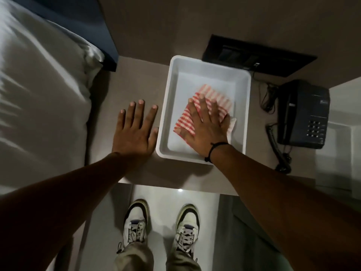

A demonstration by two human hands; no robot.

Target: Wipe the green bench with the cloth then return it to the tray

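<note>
One bed (39, 94) on your left, then the bedside table (136, 75); no green bench in view. One white tray (166, 114) sits mid-table, one phone (303, 114) at the right edge. One striped cloth (213, 98) lies in the tray under your flat, open right hand (207, 132). Left hand (134, 132) is open, flat beside the tray. Looks like pickup or return, can't tell; if pickup, pinch the cloth and lift it.

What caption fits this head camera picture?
Right hand flat on striped cloth in white tray; left hand on tabletop.
</note>
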